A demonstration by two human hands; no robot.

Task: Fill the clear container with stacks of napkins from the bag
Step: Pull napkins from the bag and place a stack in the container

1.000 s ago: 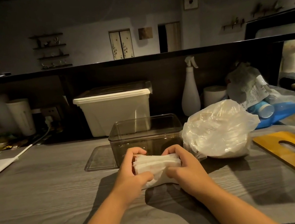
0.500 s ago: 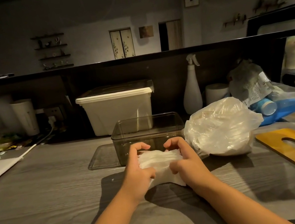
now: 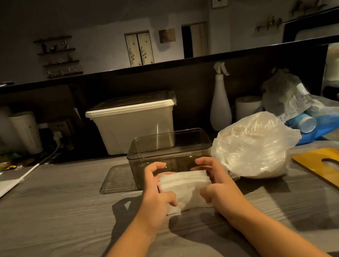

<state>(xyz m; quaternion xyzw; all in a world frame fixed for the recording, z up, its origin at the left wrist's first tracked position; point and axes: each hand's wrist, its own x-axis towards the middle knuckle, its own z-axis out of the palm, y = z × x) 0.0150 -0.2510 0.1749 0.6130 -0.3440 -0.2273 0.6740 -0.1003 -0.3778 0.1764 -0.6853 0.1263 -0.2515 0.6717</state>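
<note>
In the head view, the left hand (image 3: 155, 194) and right hand (image 3: 218, 184) grip a stack of napkins (image 3: 183, 184) with curled fingers, just before the clear container (image 3: 168, 148), seemingly empty in this dimness; next, I judge, lift it in.

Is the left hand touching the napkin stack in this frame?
Touching. The head view shows the left hand against the left end of the napkin stack, its thumb pressed on the front with no gap.
</note>
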